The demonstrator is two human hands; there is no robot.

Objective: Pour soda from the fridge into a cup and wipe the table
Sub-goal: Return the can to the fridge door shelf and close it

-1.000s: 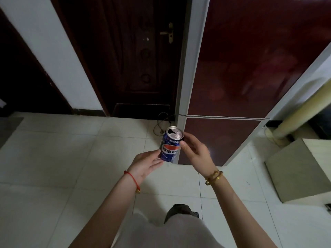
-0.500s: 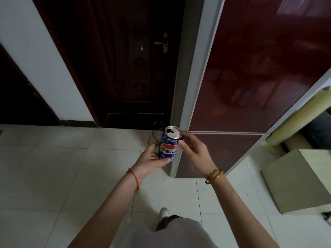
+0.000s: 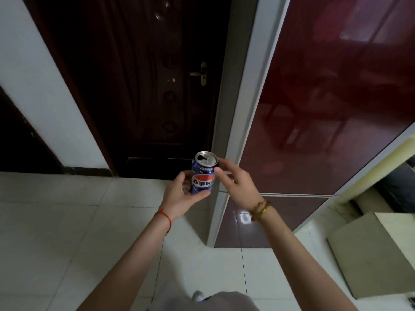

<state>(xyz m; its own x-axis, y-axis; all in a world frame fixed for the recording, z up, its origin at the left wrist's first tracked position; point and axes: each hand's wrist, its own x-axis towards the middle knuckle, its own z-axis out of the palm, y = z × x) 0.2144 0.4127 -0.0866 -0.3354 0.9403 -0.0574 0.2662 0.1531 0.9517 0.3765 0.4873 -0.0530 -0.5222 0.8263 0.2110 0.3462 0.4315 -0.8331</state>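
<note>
A blue soda can [image 3: 203,173] with a red and white logo is held upright in front of me, its top showing an open mouth. My left hand [image 3: 179,196] grips the can's lower half from the left and below. My right hand [image 3: 233,182] touches the can's upper right side near the rim with thumb and fingertips. The dark red fridge [image 3: 325,97] stands just behind and to the right, both doors closed. No cup and no table are in view.
A dark wooden door [image 3: 157,86] with a brass handle [image 3: 202,74] is behind the can. White floor tiles [image 3: 67,221] spread below. A beige box [image 3: 377,250] sits at the lower right, next to a pale pipe [image 3: 370,176].
My view has tilted up, showing more of the door and fridge. The can has stayed between both hands; my right hand's fingers have shifted toward the can's rim.
</note>
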